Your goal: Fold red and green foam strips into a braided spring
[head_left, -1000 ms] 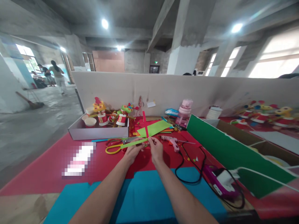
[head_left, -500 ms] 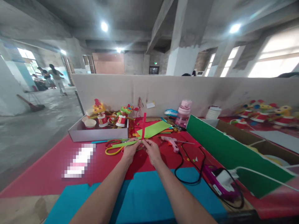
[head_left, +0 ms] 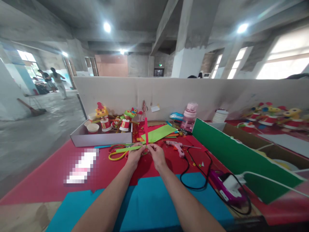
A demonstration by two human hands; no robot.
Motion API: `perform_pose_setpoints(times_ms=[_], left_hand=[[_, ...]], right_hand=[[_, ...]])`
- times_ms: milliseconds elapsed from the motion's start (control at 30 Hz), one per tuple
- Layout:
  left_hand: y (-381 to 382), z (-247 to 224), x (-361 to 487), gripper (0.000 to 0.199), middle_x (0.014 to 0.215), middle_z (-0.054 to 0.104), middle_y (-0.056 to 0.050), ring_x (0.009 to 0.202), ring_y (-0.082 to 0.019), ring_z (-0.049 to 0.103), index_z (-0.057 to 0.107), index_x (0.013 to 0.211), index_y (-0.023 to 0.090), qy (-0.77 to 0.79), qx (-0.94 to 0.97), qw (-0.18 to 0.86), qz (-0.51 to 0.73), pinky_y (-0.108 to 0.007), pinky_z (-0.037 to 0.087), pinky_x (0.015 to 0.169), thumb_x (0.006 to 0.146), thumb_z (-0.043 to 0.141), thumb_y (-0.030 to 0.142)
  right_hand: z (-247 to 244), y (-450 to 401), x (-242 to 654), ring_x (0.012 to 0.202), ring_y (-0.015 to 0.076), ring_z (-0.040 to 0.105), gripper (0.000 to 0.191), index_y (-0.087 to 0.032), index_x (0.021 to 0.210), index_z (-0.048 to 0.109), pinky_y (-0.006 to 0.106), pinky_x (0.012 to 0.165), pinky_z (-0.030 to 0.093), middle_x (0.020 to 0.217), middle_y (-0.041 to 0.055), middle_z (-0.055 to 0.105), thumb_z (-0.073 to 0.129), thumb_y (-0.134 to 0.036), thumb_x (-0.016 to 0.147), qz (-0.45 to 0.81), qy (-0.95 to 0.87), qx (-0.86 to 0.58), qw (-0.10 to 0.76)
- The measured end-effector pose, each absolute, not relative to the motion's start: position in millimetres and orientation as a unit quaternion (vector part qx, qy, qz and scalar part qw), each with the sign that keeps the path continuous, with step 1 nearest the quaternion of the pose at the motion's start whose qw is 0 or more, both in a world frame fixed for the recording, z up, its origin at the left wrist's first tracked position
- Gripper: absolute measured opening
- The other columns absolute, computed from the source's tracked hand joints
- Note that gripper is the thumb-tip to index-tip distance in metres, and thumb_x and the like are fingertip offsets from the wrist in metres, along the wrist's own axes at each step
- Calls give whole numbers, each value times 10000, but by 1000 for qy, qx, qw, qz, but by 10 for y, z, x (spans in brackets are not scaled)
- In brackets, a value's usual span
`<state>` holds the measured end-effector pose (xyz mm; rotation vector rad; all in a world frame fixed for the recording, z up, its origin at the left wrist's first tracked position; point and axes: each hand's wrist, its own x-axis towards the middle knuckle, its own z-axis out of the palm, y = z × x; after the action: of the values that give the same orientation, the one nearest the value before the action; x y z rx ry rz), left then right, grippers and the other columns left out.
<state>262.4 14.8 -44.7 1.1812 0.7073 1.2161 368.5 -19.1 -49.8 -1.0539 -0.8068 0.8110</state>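
Observation:
Both hands meet over the red table cover, fingertips almost touching. My left hand [head_left: 135, 154] is closed in a pinch on a green paper strip [head_left: 126, 149] that sticks out to the left. A red paper strip [head_left: 146, 130] rises upright from where the strips cross between my fingers. My right hand [head_left: 156, 155] pinches at the base of that red strip; its thumb and fingers hide the exact join. Just left of my left hand lie scissors with yellow handles [head_left: 117, 158]. Beyond my hands rests a sheet of light green paper [head_left: 159, 132].
A pink glue gun [head_left: 176, 146] lies right of my hands, its black cord looping to a purple power strip [head_left: 227, 190]. A white box [head_left: 101, 140] of paper-cup figures stands at left, a green-sided box [head_left: 236, 158] at right. Blue sheets [head_left: 154, 203] lie under my forearms.
The top of the red strip has tilted slightly to the left. Both hands keep nearly the same place and grip.

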Motion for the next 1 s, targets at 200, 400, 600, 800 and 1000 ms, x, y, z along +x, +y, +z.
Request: perform_pose_setpoints(times_ms=[200,400,600,800,1000], left_hand=[[127,-430,2636,343,571,552,32,518,-89,484,576,731,166,282,496,638,516,-212,388,519,600,781,408],[123,-403,2618,336,580,559,28,526,-88,482,580,707,158,281,503,627,525,-211,377,526,586,787,393],[114,-383,2611,284,551,518,38,508,-80,429,593,664,159,312,541,571,533,-203,334,502,608,763,380],[122,-398,2617,259,555,506,33,522,-90,426,595,646,163,308,551,568,528,-213,331,515,622,748,371],[133,-403,2619,239,548,508,28,520,-93,422,597,633,163,309,567,549,531,-216,319,511,640,737,356]], right_hand=[[-465,-222,3679,612,178,602,293,-177,760,676,282,592,487,670,28,678,672,-460,683,339,-409,-468,706],[-483,-211,3701,630,179,603,281,-169,787,703,295,632,497,660,25,672,687,-426,675,342,-414,-471,700],[-478,-207,3772,625,161,577,281,-170,747,690,270,610,461,687,27,676,697,-438,664,286,-463,-504,671],[-454,-226,3745,638,153,563,275,-173,716,647,255,608,450,699,25,661,678,-444,679,292,-461,-503,670],[-447,-227,3742,639,152,557,307,-175,707,641,254,614,452,673,14,645,693,-474,656,303,-455,-494,676]])
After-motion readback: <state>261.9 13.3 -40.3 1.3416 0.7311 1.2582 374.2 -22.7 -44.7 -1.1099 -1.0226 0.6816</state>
